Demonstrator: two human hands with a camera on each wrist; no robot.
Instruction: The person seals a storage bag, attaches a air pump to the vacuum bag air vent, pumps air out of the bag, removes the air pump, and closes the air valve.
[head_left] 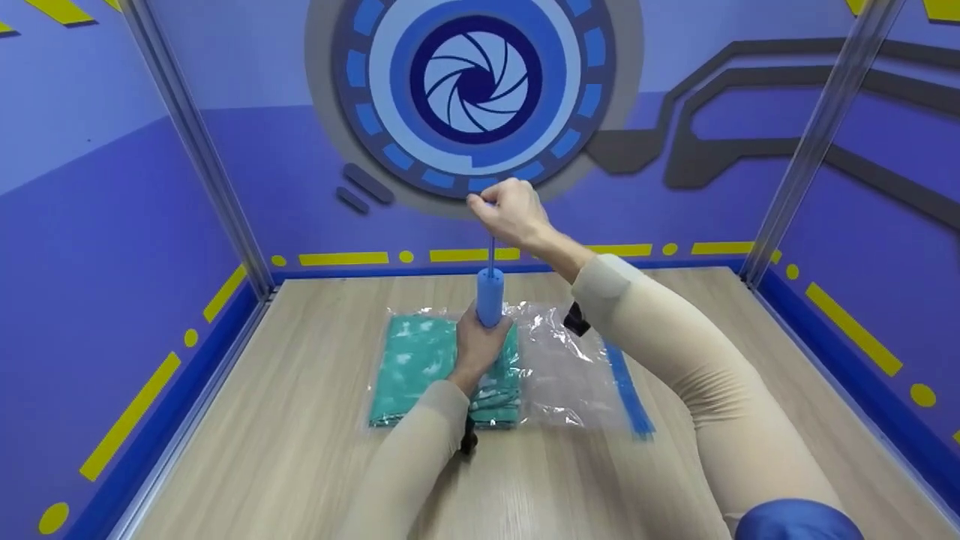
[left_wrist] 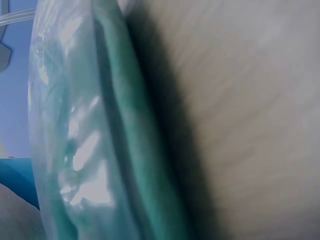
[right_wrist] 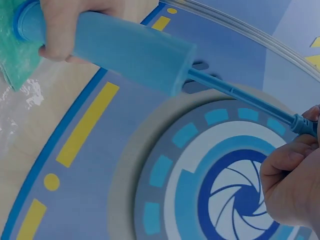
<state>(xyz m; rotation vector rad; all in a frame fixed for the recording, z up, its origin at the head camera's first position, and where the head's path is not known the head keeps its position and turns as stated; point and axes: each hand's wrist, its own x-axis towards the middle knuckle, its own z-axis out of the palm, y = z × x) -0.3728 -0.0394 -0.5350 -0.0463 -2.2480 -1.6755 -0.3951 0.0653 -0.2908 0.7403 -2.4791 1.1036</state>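
In the head view a blue hand pump [head_left: 490, 294] stands upright over a clear plastic storage bag [head_left: 562, 375]. My left hand [head_left: 478, 346] grips the lower part of its barrel. High above, my right hand [head_left: 512, 213] is curled round the pump's handle, and the thin rod [head_left: 492, 256] shows drawn out between the hands. From the right wrist, the barrel [right_wrist: 132, 52], long rod [right_wrist: 240, 92] and handle end [right_wrist: 302, 124] appear. Folded green-and-white cloth [head_left: 412, 367] fills the bag's left half; the pump's foot is hidden behind the left hand in the head view.
The bag's flat right part ends in a blue zip strip [head_left: 628, 391]. Everything lies on a wood-grain table [head_left: 300, 450], walled by printed blue panels [head_left: 135, 262] at the back and sides. In the left wrist view, the bagged cloth [left_wrist: 135, 130] bulges above the tabletop.
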